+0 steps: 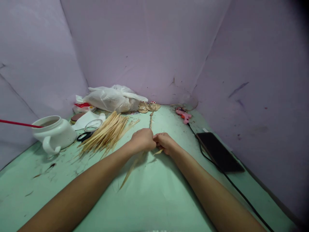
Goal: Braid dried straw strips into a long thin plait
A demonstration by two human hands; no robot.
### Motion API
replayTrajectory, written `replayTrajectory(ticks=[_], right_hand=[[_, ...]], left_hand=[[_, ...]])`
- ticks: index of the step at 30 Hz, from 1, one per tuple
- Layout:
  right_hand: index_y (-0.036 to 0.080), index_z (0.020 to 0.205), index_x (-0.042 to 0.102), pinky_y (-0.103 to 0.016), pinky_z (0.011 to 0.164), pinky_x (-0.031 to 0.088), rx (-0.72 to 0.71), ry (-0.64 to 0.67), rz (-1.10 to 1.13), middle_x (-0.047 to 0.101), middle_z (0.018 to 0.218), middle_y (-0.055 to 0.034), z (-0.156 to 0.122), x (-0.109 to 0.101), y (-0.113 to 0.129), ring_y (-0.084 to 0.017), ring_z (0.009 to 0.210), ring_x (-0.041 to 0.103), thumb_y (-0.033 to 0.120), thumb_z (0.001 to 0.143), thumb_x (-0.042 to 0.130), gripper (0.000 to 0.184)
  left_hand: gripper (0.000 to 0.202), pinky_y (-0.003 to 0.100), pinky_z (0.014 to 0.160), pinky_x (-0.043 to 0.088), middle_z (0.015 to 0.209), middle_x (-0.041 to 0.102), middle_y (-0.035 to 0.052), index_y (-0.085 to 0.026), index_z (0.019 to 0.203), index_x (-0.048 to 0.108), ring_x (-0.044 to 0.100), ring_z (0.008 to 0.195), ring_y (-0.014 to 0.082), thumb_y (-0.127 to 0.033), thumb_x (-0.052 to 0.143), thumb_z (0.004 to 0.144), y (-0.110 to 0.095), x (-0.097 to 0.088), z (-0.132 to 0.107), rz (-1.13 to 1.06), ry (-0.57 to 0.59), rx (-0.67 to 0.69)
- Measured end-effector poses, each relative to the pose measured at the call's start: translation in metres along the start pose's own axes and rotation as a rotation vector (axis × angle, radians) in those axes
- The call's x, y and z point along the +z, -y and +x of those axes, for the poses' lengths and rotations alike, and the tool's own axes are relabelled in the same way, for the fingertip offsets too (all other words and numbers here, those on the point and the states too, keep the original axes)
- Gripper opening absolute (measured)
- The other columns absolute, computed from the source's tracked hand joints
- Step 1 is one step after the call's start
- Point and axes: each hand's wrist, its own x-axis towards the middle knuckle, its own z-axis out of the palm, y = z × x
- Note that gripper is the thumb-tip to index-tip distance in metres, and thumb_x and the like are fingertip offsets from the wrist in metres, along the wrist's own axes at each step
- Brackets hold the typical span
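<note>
My left hand [144, 140] and my right hand [165, 142] meet over the middle of the table, both with fingers closed on strips of dry straw. From between them a braided straw cord [151, 120] runs away toward woven straw pieces [147, 107] by the back wall. A loose straw strip [130, 172] trails from under my left hand toward me. A short straw end [158, 151] sticks out below my right fingers. The fingertips' exact hold is partly hidden. Left of my hands lies a fanned bundle of straw [108, 130].
On the left stand a white pot [64, 133] with a red stick [20, 123], black-handled scissors [84, 136] and a roll of clear tape [93, 125]. A white plastic bag [112, 99] lies behind. At right are a pink glue gun [184, 115], its black cord [202, 153] and a dark phone [220, 152].
</note>
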Motion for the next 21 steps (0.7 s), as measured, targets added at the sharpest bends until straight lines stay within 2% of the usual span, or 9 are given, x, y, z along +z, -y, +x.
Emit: replayTrajectory(ticks=[3, 5, 7, 9, 11, 15, 21], right_hand=[[0.014, 0.046, 0.047, -0.019, 0.035, 0.014, 0.037, 0.029, 0.091, 0.029, 0.031, 0.0064, -0.002, 0.0, 0.001, -0.004, 0.031, 0.022, 0.006, 0.047, 0.041, 0.01], [0.015, 0.045, 0.045, -0.019, 0.034, 0.015, 0.044, 0.029, 0.105, 0.029, 0.031, 0.0063, -0.001, 0.0, 0.0, -0.004, 0.031, 0.022, 0.005, 0.046, 0.041, 0.01], [0.015, 0.043, 0.042, -0.019, 0.034, 0.013, 0.023, 0.027, 0.097, 0.028, 0.03, 0.0067, 0.0, 0.0, -0.001, -0.004, 0.03, 0.021, 0.005, 0.046, 0.04, 0.011], [0.015, 0.043, 0.042, -0.019, 0.034, 0.011, -0.003, 0.059, 0.088, 0.027, 0.029, 0.0071, 0.001, 0.0, -0.002, -0.003, 0.029, 0.019, 0.005, 0.047, 0.041, 0.011], [0.014, 0.045, 0.045, -0.019, 0.033, 0.011, -0.009, 0.091, 0.075, 0.028, 0.03, 0.0071, 0.002, -0.001, -0.003, -0.003, 0.029, 0.019, 0.006, 0.05, 0.044, 0.01], [0.012, 0.048, 0.05, -0.018, 0.032, 0.015, -0.003, 0.145, 0.044, 0.034, 0.031, 0.006, 0.003, -0.005, -0.001, -0.004, 0.029, 0.023, 0.009, 0.056, 0.049, 0.008], [0.012, 0.054, 0.054, -0.017, 0.039, 0.033, 0.024, 0.225, 0.145, 0.054, 0.045, -0.0005, 0.002, -0.006, 0.0, -0.007, 0.039, 0.045, 0.007, 0.06, 0.048, 0.009]], left_hand=[[0.011, 0.021, 0.058, 0.035, 0.059, 0.055, 0.0069, -0.017, 0.059, 0.059, 0.056, 0.078, 0.0221, -0.017, 0.065, 0.05, -0.002, 0.012, -0.002, -0.06, -0.032, 0.02], [0.011, 0.021, 0.058, 0.035, 0.06, 0.055, 0.007, -0.017, 0.06, 0.058, 0.056, 0.077, 0.0216, -0.017, 0.065, 0.051, -0.002, 0.015, -0.003, -0.066, -0.02, 0.042], [0.009, 0.021, 0.054, 0.034, 0.056, 0.054, 0.0059, -0.016, 0.058, 0.058, 0.056, 0.069, 0.0194, -0.017, 0.064, 0.051, -0.002, 0.011, -0.003, -0.064, 0.01, 0.06], [0.007, 0.021, 0.048, 0.032, 0.049, 0.052, 0.0043, -0.014, 0.056, 0.058, 0.052, 0.055, 0.0157, -0.018, 0.063, 0.053, 0.001, 0.001, -0.002, -0.083, 0.1, 0.044], [0.008, 0.022, 0.042, 0.029, 0.046, 0.051, 0.0031, -0.013, 0.057, 0.058, 0.045, 0.042, 0.0113, -0.021, 0.059, 0.058, 0.006, -0.01, 0.004, -0.174, 0.187, -0.02], [0.012, 0.02, 0.036, 0.025, 0.054, 0.057, 0.004, -0.011, 0.065, 0.056, 0.036, 0.034, 0.0057, -0.023, 0.053, 0.066, 0.021, -0.021, 0.021, -0.537, 0.203, -0.224], [0.013, 0.013, 0.034, 0.027, 0.054, 0.056, 0.006, -0.009, 0.062, 0.054, 0.038, 0.036, 0.0032, -0.016, 0.048, 0.071, 0.028, -0.004, 0.033, -0.977, 0.553, -0.368]])
